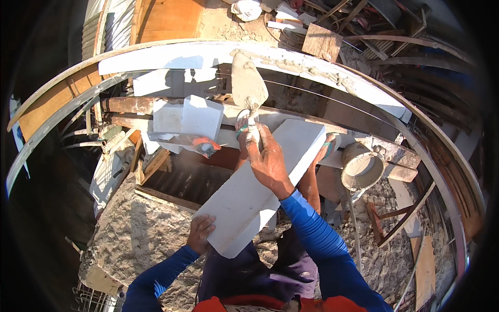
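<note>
My left hand [200, 233] is closed on the near left end of a long white block [241, 205]. The block slants away to the right above my legs; what bears its far end is hidden. Reaching over the block, my right hand [267, 160] is wrapped round the handle of a trowel [248, 80]. Grey mortar coats the trowel's blade, which points away and overlaps the near edge of a white block wall [150, 63]. Wet mortar [317, 73] lies in a rough strip along the wall's top, to the right of the blade.
A mortar-stained bucket [362, 169] stands at the right on planks. Left of my right hand lies a handsaw [189, 141] with a red-orange handle, near white block pieces [195, 117]. A taut string [317, 97] runs along the wall. Scrap timber [322, 41] lies beyond.
</note>
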